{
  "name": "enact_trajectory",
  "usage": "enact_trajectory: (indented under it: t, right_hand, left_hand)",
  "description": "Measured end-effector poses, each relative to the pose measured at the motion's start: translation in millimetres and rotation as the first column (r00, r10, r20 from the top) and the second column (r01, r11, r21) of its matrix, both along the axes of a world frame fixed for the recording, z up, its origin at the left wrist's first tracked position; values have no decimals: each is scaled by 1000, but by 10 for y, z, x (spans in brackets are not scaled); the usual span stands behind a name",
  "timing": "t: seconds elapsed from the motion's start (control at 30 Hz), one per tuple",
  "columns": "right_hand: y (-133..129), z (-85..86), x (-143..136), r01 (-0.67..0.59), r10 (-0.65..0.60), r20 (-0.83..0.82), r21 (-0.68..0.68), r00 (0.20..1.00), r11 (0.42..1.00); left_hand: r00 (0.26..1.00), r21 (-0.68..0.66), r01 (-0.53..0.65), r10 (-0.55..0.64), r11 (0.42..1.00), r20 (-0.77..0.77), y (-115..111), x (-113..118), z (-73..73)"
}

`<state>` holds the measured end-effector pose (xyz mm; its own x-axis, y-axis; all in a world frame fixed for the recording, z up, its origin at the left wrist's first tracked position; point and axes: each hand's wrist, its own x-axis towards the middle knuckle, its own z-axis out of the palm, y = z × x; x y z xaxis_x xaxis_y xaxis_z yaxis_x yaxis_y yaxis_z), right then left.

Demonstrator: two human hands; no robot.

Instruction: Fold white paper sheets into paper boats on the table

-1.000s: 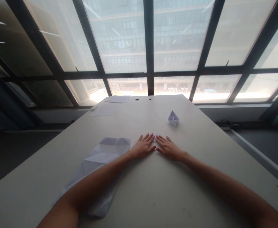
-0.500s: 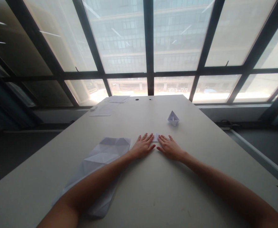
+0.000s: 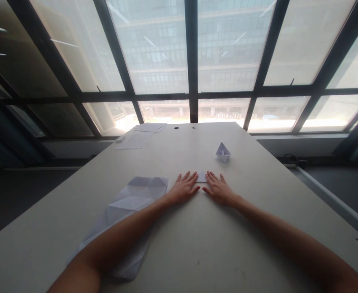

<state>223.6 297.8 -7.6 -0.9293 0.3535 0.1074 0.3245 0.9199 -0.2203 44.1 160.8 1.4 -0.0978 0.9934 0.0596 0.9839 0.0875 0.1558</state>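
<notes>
A small folded white paper (image 3: 201, 177) lies flat on the table between my hands. My left hand (image 3: 183, 188) rests palm down with spread fingers, its fingertips on the paper's left part. From the other side, my right hand (image 3: 219, 189) lies flat, its fingertips at the paper's right edge. Both hands cover some of the paper, so its full outline is hidden. Beyond my right hand stands a folded paper boat (image 3: 223, 152). Under and beside my left forearm is a large creased white sheet (image 3: 132, 200).
The long white table (image 3: 185, 152) reaches toward a wall of windows. More white sheets (image 3: 131, 141) lie at its far left, with a small white object (image 3: 120, 139) beside them. Two dark round holes are near the far edge.
My right hand has slid slightly to the right, so more of the small folded paper shows between the hands. My left hand has stayed in place.
</notes>
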Motion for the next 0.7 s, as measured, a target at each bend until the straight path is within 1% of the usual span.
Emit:
enact_trajectory:
  t: [0.1,0.17,0.27,0.33,0.43,0.7]
  right_hand:
    - [-5,22,3,-27,28,-60,24,998,999]
    - [-8,48,9,-92,95,-81,36,992,995]
    - [-12,86,19,-206,207,-64,26,976,978]
    - [-15,101,23,-233,233,-41,10,972,972]
    - [-19,100,23,-189,189,-23,1,982,982]
    - [-11,28,4,-6,5,-18,-12,1000,1000]
  left_hand:
    - [1000,-10,-4,4,1000,-9,-5,11,10]
    - [1000,-16,-11,11,1000,-14,-9,20,18]
    - [1000,-21,-19,19,1000,-11,-14,28,31]
    - [1000,-21,-17,17,1000,-2,-16,28,37]
    - [1000,-20,-10,10,1000,6,-14,21,37]
    - [1000,-2,-12,12,1000,8,-1,9,5]
